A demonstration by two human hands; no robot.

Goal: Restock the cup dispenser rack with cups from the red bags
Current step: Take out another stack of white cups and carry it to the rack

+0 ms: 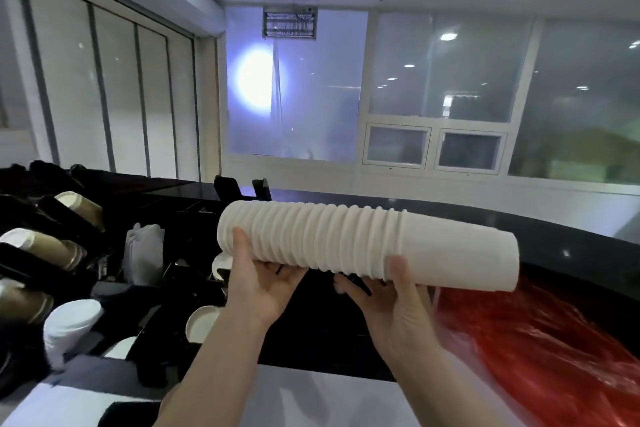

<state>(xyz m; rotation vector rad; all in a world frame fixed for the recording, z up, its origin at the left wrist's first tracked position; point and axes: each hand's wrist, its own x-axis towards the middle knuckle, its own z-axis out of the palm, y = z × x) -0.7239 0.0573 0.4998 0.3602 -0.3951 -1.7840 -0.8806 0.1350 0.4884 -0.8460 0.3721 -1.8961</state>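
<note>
- A cup stack (367, 246) lay sideways above the worktop (554, 222).
- Left hand (263, 282) and right hand (398, 295) each gripped the stack.
- A red bag (540, 340) lay right of the stack.

One stack of nested white cups (367, 243), rims too many and too blurred to count exactly. Two hands: left hand (263, 282) and right hand (398, 302), both under stack. One red bag (540, 350) below-right of stack. One black dispenser rack (52, 253) left of stack, several cup columns inside, number unclear.
</note>
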